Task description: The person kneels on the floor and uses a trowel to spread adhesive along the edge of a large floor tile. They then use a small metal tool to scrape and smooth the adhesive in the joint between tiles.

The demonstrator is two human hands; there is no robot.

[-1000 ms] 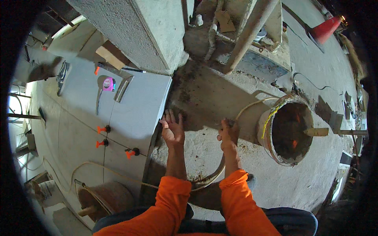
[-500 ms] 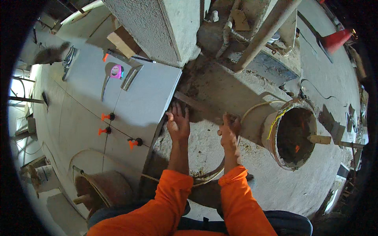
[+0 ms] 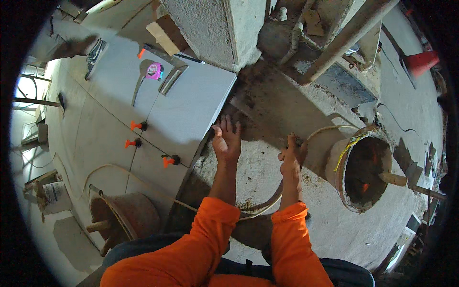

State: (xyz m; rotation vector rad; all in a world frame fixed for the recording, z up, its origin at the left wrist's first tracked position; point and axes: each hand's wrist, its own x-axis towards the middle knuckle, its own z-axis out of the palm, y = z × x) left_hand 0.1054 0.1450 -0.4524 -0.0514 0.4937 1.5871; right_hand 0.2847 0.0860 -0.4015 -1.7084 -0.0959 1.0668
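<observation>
My left hand [image 3: 226, 143] is stretched out palm up beside the edge of the light grey floor tiles [image 3: 191, 103]. Its fingers are extended and nothing lies in the palm. To its right, over the rough dusty floor [image 3: 253, 165], my right hand [image 3: 290, 160] is partly closed, thumb side toward the left. A dark lump [image 3: 299, 142] shows at its fingertips; shadow hides what it is. Three orange-topped tile levelling clips [image 3: 169, 161] stand in the tile joints left of my left hand. A pink tape measure [image 3: 154, 71] lies farther back on the tiles.
A mortar-crusted bucket [image 3: 334, 162] with a wooden handle in it stands at right; another bucket [image 3: 124, 215] lies at lower left. A hose [image 3: 184, 204] crosses the floor. A concrete column [image 3: 205, 28] and a slanting pole [image 3: 349, 43] rise at the back. Someone's shoe [image 3: 95, 57] is at upper left.
The whole view has shifted, so most things sit farther right. My hands stay in nearly the same place near the tile edge, the left fingers slightly more spread.
</observation>
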